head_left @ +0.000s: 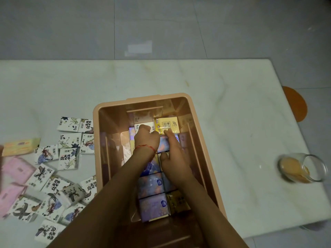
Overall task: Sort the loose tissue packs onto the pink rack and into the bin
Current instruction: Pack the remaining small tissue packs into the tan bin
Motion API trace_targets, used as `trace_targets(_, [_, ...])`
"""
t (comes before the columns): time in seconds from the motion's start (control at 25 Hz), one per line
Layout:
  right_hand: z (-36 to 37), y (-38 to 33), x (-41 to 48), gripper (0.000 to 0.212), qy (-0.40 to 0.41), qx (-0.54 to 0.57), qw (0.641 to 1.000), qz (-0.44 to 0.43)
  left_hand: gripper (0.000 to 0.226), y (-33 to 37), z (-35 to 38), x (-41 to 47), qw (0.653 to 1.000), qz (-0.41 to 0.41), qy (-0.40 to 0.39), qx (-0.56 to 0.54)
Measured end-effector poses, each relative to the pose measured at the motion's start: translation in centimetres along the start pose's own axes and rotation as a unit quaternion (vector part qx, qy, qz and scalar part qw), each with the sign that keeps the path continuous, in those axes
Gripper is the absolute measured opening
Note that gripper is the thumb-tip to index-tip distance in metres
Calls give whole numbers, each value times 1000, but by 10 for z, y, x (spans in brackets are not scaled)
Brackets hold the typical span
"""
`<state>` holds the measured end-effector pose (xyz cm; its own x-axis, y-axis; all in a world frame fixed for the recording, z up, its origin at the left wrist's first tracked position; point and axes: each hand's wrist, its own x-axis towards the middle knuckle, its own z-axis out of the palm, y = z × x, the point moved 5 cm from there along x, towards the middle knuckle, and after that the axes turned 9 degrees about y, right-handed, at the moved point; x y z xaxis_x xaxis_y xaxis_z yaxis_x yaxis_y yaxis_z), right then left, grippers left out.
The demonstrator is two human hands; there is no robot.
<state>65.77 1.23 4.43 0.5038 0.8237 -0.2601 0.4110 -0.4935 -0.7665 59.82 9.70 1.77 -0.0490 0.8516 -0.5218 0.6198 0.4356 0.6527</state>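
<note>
A peach-pink bin (206, 140) stands mid-table, lined with purple tissue packs (154, 206), a brown pack (177, 203) and others. Both my hands reach into it. My left hand (146, 138), a red string round its wrist, curls its fingers on a white pack (143, 126) near the bin's far end. Beside it, my right hand (173, 154) lies flat over the purple packs, its straight fingertips touching a yellow pack (167, 126). Several loose white ink-print packs (69, 158) lie on the table left of the bin.
Pink packs (16, 170) and a pale yellow pack (21, 146) lie at the table's left edge. A glass jar (302, 168) with orange contents lies on its side at the right. An orange stool (293, 106) shows past the white table's (232, 104) right edge.
</note>
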Motion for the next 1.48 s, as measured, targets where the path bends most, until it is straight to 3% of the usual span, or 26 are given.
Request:
trace_targets(0.08, [-16,-16,-12,53,66,-23,993,-92,30,8,-36,-34,986,161,51,-6])
trace_targets(0.16, [-45,-16,-22,52,202,-82,969,-115,36,9,-83,-75,928,320,189,2])
trace_targets(0.2, [-62,-13,-28,50,266,-144,947,-107,43,0,-101,-88,907,337,250,33])
trace_targets(0.24, [-75,-10,-32,49,281,-205,934,-79,54,-16,-114,-93,907,307,282,54])
trace_targets(0.36, [-74,7,-27,57,105,-209,971,54,70,-57,-105,-83,977,111,183,1])
trace_targets(0.44, [-73,9,-29,63,66,-210,974,59,74,-57,-96,-83,983,94,152,34])
trace_targets(0.6, [-115,25,-33,60,167,-179,967,69,70,-30,-67,-82,988,133,70,35])
trace_targets(0.84, [-186,86,-30,53,240,-197,939,149,70,13,8,-125,985,172,-25,14])
trace_targets(0.96, [-198,76,-37,38,379,-221,897,57,66,9,25,-131,983,176,-51,-31])
trace_targets(1.04, [-168,74,-27,28,320,-91,940,75,59,1,28,-125,980,188,-36,-50])
trace_targets(1.08, [-147,77,-15,21,254,33,956,141,56,-4,29,-120,979,187,-31,-67])
trace_targets(1.12, [-127,87,-3,15,200,156,937,240,55,-8,30,-116,980,176,-37,-82])
trace_targets(1.16, [-113,99,7,18,172,241,895,334,54,-11,32,-114,981,165,-47,-94])
trace_targets(1.2, [-103,109,18,24,163,285,861,389,54,-12,33,-112,981,154,-55,-101])
trace_targets(1.32, [-99,123,45,29,172,300,844,411,57,-11,36,-113,982,137,-61,-113])
trace_targets(1.48, [-106,121,55,14,210,325,833,395,51,-9,32,-109,973,157,-87,-146])
